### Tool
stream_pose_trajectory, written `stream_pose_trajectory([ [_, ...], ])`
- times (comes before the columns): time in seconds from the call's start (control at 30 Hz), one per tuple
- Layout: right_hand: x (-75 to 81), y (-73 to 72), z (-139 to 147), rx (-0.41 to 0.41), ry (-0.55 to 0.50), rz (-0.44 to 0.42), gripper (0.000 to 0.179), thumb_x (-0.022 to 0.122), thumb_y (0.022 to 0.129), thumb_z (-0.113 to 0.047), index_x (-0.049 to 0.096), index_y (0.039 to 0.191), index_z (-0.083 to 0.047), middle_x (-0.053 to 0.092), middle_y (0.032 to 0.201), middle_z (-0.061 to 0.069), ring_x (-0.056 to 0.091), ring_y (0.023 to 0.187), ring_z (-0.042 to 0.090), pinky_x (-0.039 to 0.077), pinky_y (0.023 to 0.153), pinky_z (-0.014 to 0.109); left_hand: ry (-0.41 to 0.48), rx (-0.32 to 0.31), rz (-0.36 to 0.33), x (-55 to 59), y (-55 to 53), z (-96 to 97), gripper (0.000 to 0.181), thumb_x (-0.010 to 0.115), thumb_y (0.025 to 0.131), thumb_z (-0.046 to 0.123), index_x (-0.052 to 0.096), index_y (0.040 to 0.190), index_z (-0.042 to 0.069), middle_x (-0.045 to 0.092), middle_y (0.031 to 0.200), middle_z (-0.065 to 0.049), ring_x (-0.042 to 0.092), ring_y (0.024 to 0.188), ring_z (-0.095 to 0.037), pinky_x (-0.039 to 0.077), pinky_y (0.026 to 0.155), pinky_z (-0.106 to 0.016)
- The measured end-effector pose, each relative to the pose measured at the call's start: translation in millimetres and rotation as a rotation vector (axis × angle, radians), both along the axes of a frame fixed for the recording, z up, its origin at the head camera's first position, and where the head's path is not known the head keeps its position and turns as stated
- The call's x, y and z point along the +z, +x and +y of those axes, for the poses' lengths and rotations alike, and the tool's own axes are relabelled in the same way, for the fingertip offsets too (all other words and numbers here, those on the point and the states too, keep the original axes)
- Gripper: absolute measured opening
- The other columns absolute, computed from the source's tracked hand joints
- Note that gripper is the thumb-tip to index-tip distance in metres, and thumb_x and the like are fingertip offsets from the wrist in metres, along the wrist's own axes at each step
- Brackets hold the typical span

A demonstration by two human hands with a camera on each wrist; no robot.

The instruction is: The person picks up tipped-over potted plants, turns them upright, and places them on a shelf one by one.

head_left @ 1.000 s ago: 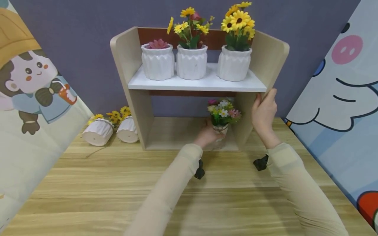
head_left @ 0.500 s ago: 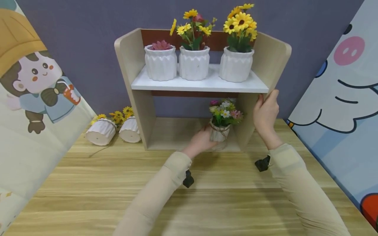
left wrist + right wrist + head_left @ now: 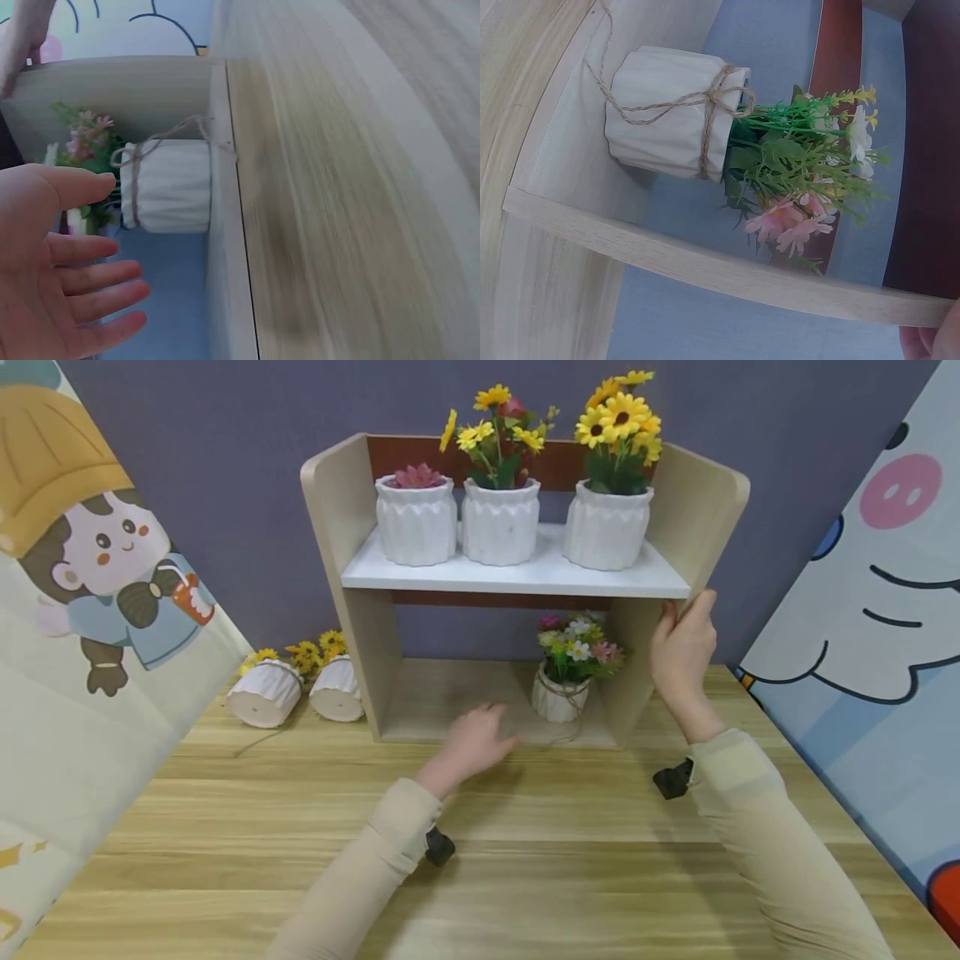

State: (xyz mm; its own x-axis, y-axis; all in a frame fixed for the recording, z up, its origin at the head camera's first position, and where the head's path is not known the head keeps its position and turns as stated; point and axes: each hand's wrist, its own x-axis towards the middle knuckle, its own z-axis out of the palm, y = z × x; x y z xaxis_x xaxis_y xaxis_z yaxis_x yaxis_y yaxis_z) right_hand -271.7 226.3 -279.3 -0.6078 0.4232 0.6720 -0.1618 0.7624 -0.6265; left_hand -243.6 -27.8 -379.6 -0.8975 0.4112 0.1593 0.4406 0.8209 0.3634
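Twine-tied white pot (image 3: 557, 702), lower level of shelf unit (image 3: 324, 510)

Holding pink, white and yellow flowers (image 3: 577, 649); upright on lower board (image 3: 442, 685), near right side panel (image 3: 697, 510). Left hand (image 3: 472, 745): apart from the pot, to its left; fingers straight, slightly spread. Right hand (image 3: 684, 652): pinching the panel's front edge between thumb and fingers. On upper board (image 3: 551, 560): three upright white pots (image 3: 500, 527) in a row, one with a red succulent (image 3: 418, 477), two with mainly yellow flowers (image 3: 622, 417). On table (image 3: 540, 877), left of the unit: two white pots (image 3: 262, 697) tipped on their sides.
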Motion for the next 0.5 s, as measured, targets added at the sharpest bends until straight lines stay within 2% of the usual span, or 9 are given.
stream_pose_trajectory([
  [0.07, 0.4, 0.1, 0.0, 0.004, 0.001, -0.005, 0.038, 0.037, 0.096, -0.032, 0.037, 0.113, 0.002, 0.056, 0.096, 0.030, 0.055, 0.089, 0.047, 0.043, 0.073, 0.057, 0.004, -0.012, 0.043, -0.2, 3.9, -6.8, 0.055, 0.061, 0.085, 0.036, 0.050, 0.126, 0.002, 0.054, 0.125, -0.018, 0.053, 0.113, -0.033, 0.044, 0.095, -0.044],
  [0.17, 1.1, -0.1, -0.2, 0.003, 0.002, -0.007, 0.038, 0.037, 0.096, -0.033, 0.037, 0.113, 0.002, 0.056, 0.096, 0.030, 0.055, 0.089, 0.046, 0.043, 0.072, 0.056, -0.038, -0.042, 0.109, -0.8, 9.5, -16.5, 0.054, 0.058, 0.085, 0.038, 0.052, 0.124, 0.001, 0.055, 0.124, -0.018, 0.052, 0.114, -0.034, 0.044, 0.095, -0.045],
  [0.23, 1.3, -0.6, 0.0, 0.003, 0.004, -0.005, 0.038, 0.037, 0.096, -0.033, 0.037, 0.112, 0.002, 0.056, 0.096, 0.030, 0.055, 0.089, 0.047, 0.043, 0.072, 0.056, -0.052, -0.051, 0.131, -1.5, 13.3, -22.6, 0.053, 0.059, 0.085, 0.038, 0.053, 0.123, 0.003, 0.056, 0.123, -0.017, 0.052, 0.114, -0.033, 0.044, 0.096, -0.045],
  [0.37, 1.6, -0.7, -0.5, 0.014, 0.002, -0.012, 0.037, 0.037, 0.096, -0.032, 0.036, 0.112, 0.002, 0.056, 0.097, 0.029, 0.055, 0.090, 0.047, 0.043, 0.073, 0.056, -0.026, 0.008, 0.109, -2.5, 21.3, -35.2, 0.050, 0.061, 0.083, 0.038, 0.055, 0.122, 0.007, 0.055, 0.124, -0.015, 0.052, 0.114, -0.033, 0.042, 0.097, -0.046],
  [0.5, 0.6, 0.0, -0.3, 0.021, -0.015, -0.027, 0.037, 0.037, 0.096, -0.031, 0.037, 0.113, 0.001, 0.056, 0.098, 0.029, 0.055, 0.090, 0.046, 0.044, 0.072, 0.056, 0.003, 0.059, 0.118, -2.9, 28.0, -46.8, 0.046, 0.062, 0.083, 0.037, 0.058, 0.119, 0.009, 0.057, 0.122, -0.015, 0.054, 0.111, -0.033, 0.046, 0.092, -0.047],
])
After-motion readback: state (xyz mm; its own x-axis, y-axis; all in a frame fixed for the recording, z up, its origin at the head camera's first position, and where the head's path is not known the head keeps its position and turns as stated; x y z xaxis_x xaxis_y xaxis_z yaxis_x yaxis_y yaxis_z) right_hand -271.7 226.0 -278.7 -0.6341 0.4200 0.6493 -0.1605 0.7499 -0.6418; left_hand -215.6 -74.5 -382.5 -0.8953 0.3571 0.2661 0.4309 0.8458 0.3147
